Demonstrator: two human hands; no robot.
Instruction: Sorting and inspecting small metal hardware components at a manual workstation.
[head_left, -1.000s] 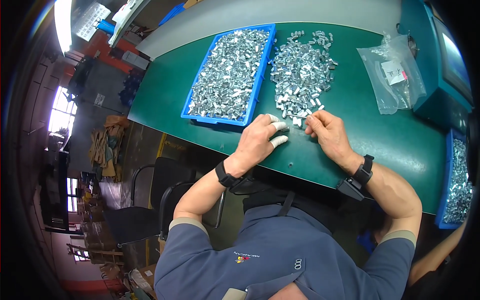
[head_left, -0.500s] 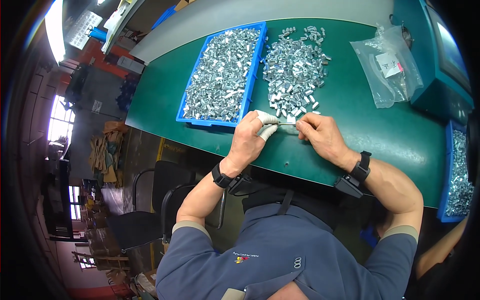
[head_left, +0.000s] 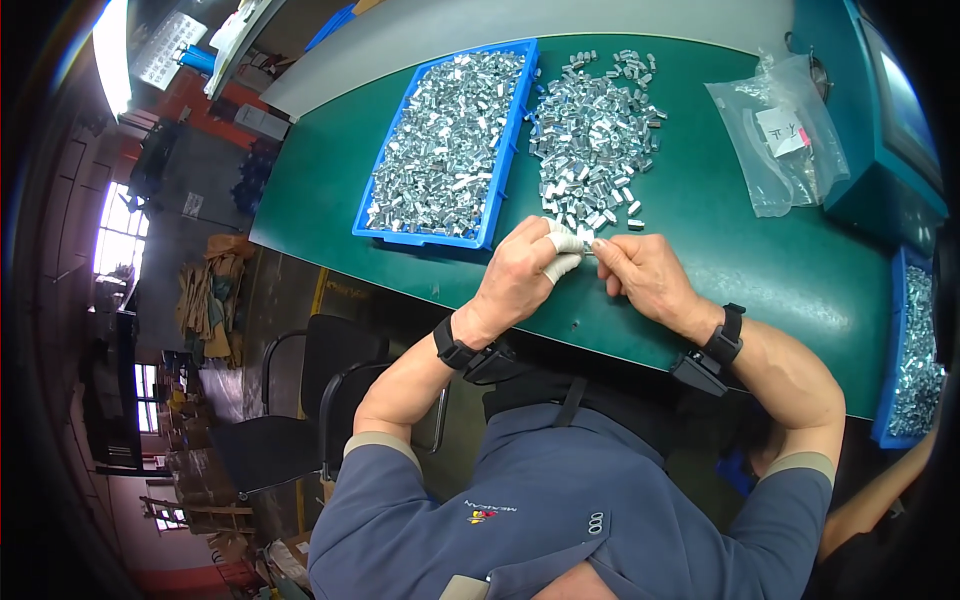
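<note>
My left hand (head_left: 522,268), with white covers on its finger and thumb, pinches one end of a thin metal rod (head_left: 589,251). At the rod's other end the thumb and fingertips of my right hand (head_left: 648,272) are closed. Only a short bit of the rod shows between the two hands, and the fingers hide its ends. Right behind the fingertips lie the nearest silver metal pieces of a loose pile (head_left: 595,150) on the green table (head_left: 700,290). To the left of the pile stands a blue tray (head_left: 425,240) full of similar small metal pieces.
At the back right a clear plastic bag (head_left: 800,180) with a white label lies beside a teal machine (head_left: 870,150). Another blue tray of small parts (head_left: 912,350) is at the far right, near another person's arm (head_left: 880,490). A black chair (head_left: 340,380) stands lower left.
My left hand has moved right, toward my right hand, so less of the thin rod shows between them. My right hand has barely moved.
</note>
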